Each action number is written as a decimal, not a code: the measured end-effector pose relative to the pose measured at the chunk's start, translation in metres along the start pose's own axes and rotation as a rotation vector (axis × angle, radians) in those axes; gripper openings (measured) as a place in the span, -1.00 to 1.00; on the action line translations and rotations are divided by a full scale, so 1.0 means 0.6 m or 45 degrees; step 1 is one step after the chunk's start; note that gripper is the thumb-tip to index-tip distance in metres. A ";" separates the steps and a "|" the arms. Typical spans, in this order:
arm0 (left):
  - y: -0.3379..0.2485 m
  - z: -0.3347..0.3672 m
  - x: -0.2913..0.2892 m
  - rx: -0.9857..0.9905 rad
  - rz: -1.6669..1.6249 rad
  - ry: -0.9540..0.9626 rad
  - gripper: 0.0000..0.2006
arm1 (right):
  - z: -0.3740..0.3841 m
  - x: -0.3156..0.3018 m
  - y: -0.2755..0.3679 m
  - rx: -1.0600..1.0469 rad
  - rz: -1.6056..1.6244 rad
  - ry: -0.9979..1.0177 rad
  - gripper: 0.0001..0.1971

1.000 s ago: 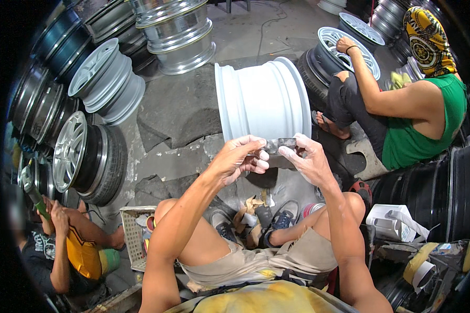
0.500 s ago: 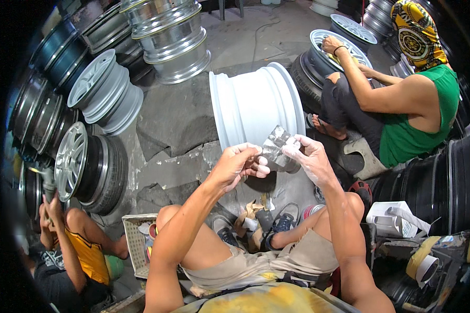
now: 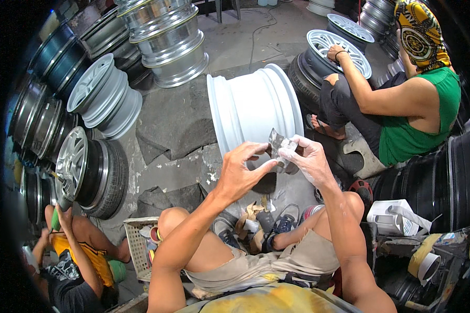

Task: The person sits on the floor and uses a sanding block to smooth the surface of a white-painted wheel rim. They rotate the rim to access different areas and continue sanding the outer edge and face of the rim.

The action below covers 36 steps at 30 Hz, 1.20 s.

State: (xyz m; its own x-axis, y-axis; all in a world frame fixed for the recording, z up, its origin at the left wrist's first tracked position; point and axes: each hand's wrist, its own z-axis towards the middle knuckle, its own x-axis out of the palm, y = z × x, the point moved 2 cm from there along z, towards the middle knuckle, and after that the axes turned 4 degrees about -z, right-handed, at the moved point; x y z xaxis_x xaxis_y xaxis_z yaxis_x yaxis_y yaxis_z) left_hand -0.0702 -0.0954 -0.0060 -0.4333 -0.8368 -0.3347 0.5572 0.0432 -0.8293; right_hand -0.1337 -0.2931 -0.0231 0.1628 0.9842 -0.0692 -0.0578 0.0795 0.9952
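My right hand point(image 3: 309, 159), its fingers white with dust, pinches a small creased piece of grey sandpaper point(image 3: 278, 140) smeared with white. Beside it, my left hand point(image 3: 244, 169) is open, thumb and fingers spread apart in a curve close to the sheet's left edge. Whether a fingertip touches that edge I cannot tell. Just beyond both hands, a pale grey-white wheel rim point(image 3: 253, 107) lies on its side, its broad barrel facing me; the hands and the sheet cover part of its lower right side.
At right, a person in a green top point(image 3: 420, 115) leans over a silver wheel point(image 3: 331, 49). Lower left, another person point(image 3: 75, 261) holds a green-handled tool point(image 3: 57, 214). Rims point(image 3: 175, 49) are stacked at the back. A white plastic basket point(image 3: 137, 248) stands by my left leg.
My left hand's pinch on the sandpaper has opened; its fingers are now spread. The sheet has turned and looks narrower in my right hand. The left co-worker's tool has moved to the right.
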 end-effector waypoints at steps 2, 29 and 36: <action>0.007 -0.006 0.008 -0.197 -0.203 0.089 -0.70 | -0.001 -0.006 -0.011 0.040 0.004 0.105 -0.87; 0.069 -0.014 0.003 -0.808 -0.783 0.063 -0.73 | -0.008 0.014 0.022 -0.341 -0.500 -0.041 -0.78; 0.041 -0.006 -0.008 -0.907 -0.894 0.203 -0.80 | -0.010 0.024 0.029 -0.554 -0.636 -0.248 -0.62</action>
State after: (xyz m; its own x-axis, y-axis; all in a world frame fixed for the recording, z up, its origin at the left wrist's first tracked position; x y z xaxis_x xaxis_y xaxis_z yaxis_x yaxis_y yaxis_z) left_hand -0.0569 -0.0884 -0.0266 -0.6192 -0.7177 0.3185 -0.3900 -0.0710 -0.9181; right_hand -0.1380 -0.2766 -0.0071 0.4447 0.7699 -0.4578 -0.3130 0.6124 0.7259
